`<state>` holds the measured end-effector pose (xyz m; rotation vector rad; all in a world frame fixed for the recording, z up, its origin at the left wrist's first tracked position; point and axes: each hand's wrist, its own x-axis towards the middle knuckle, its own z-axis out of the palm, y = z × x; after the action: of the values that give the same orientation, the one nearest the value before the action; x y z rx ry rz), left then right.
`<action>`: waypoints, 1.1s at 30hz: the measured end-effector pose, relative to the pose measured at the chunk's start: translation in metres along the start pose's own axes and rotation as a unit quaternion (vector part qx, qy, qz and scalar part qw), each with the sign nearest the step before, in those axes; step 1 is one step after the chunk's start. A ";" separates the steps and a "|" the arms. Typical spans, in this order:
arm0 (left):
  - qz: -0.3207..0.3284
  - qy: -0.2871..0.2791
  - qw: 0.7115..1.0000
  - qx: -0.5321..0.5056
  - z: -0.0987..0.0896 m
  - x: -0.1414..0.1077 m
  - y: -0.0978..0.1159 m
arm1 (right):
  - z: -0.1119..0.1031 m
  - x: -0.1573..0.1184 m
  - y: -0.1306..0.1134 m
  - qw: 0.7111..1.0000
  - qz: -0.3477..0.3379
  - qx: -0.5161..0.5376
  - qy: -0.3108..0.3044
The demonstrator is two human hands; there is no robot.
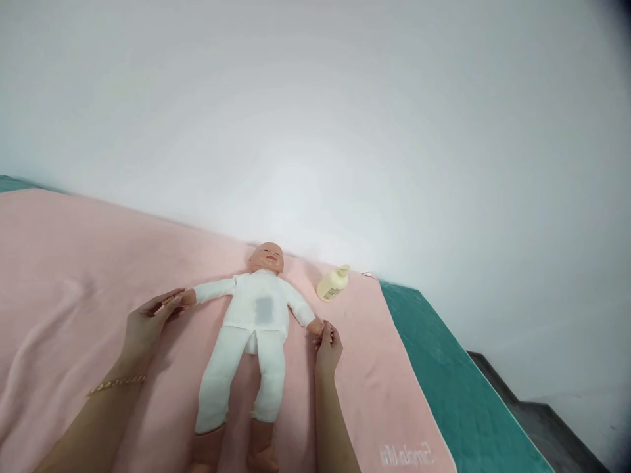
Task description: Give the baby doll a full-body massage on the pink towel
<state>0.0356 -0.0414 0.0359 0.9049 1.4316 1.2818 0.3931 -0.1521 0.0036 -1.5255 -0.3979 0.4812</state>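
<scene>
A baby doll (254, 303) in a white top and white trousers lies on its back with both arms spread and its bare feet towards me. My left hand (148, 322), with a gold bracelet on the wrist, pinches the doll's hand on the left side. On the other side my right hand (328, 345) has its fingers closed round the doll's other hand. A pale yellow bottle (332, 284) with a pump top stands just beyond the doll's arm on the right, apart from my hand.
Under the doll spreads a pink blanket (374, 374) with white lettering at its near right corner. A green cover (458, 381) shows past the blanket's right edge. Behind everything rises a white wall (305, 118). Dark edging (532, 407) runs along the lower right.
</scene>
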 end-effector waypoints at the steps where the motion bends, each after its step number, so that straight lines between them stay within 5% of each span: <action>1: -0.002 0.000 1.000 0.000 0.000 0.000 0.001 | 0.000 0.000 0.001 1.000 -0.001 0.003 0.001; 19: -0.007 -0.021 0.997 0.078 -0.005 0.002 0.001 | -0.004 -0.005 -0.007 1.000 -0.017 -0.010 -0.015; 33: -0.010 -0.018 0.999 0.039 -0.001 -0.004 0.007 | 0.000 -0.011 -0.013 0.999 -0.034 -0.030 -0.002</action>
<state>0.0348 -0.0444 0.0432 0.9598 1.4667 1.1958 0.3841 -0.1578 0.0174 -1.5649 -0.4695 0.4232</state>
